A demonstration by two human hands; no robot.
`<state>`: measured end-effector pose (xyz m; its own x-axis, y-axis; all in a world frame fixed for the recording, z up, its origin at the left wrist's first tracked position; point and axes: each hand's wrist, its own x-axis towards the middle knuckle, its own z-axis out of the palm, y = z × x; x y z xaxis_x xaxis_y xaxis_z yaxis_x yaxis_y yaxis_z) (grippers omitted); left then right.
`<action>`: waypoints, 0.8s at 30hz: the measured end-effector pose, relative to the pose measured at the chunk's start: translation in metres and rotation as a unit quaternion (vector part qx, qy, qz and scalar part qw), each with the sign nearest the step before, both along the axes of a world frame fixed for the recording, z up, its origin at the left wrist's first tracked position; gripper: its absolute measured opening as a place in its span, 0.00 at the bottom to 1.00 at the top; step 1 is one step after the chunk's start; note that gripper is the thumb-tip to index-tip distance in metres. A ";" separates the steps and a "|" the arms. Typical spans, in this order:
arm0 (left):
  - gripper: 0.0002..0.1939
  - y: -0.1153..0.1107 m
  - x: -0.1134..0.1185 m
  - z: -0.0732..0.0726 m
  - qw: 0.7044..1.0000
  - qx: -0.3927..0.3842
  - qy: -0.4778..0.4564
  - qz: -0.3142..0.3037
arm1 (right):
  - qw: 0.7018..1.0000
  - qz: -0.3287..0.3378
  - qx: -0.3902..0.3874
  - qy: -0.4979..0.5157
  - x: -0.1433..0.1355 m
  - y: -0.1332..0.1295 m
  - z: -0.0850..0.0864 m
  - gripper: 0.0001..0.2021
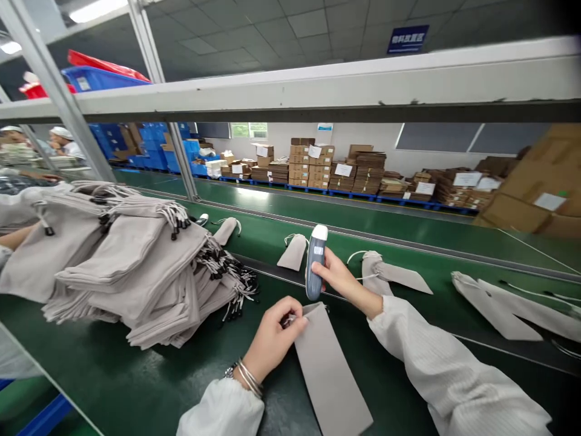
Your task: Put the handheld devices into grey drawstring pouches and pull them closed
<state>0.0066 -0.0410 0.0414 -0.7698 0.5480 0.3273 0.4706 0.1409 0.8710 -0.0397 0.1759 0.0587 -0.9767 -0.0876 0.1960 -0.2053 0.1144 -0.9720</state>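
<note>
My right hand (333, 275) grips a dark grey device with a white cap (315, 260), held upright over the edge of the green table. Below and left of it, my left hand (276, 333) pinches the top edge of a light grey cloth pouch (331, 375), which hangs down toward the front with its mouth just under the device's lower end. The device is outside the pouch. To the left lies a large heap of similar pouches (136, 260) with black-tipped drawstrings.
Several grey pouches lie on the green belt, including a small one (294, 251) and a pair (503, 303) at right. A white shelf beam (290, 91) crosses above. Stacked cartons (311, 163) stand beyond. At far left, an arm reaches beside the heap.
</note>
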 end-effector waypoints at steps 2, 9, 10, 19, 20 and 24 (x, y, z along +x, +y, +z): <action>0.10 0.003 0.002 0.002 0.999 0.040 -0.027 -0.006 | 1.000 0.028 -0.008 0.000 0.024 0.004 -0.008 0.32; 0.06 0.012 0.015 0.009 0.992 0.098 -0.012 0.074 | 0.987 0.119 0.111 -0.011 0.071 -0.002 -0.010 0.28; 0.07 0.011 0.015 0.010 0.991 0.104 -0.016 0.085 | 0.985 0.128 0.114 -0.032 0.077 -0.001 -0.006 0.27; 0.15 -0.009 0.001 0.021 0.922 0.320 -0.149 0.160 | 0.990 0.113 0.035 -0.080 0.120 0.045 0.065 0.18; 0.16 -0.008 0.001 0.020 0.926 0.314 -0.150 0.148 | 0.994 0.087 -0.014 -0.066 0.118 0.049 0.073 0.18; 0.23 -0.011 0.003 0.005 0.964 0.173 -0.132 0.151 | 0.980 -0.107 -0.153 0.069 0.095 0.065 0.106 0.15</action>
<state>0.0092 -0.0518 0.0461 -0.9588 0.1784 0.2213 0.2094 -0.0831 0.9743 0.0552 0.2406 0.1646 -0.9285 0.2007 0.3123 -0.3403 -0.1236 -0.9322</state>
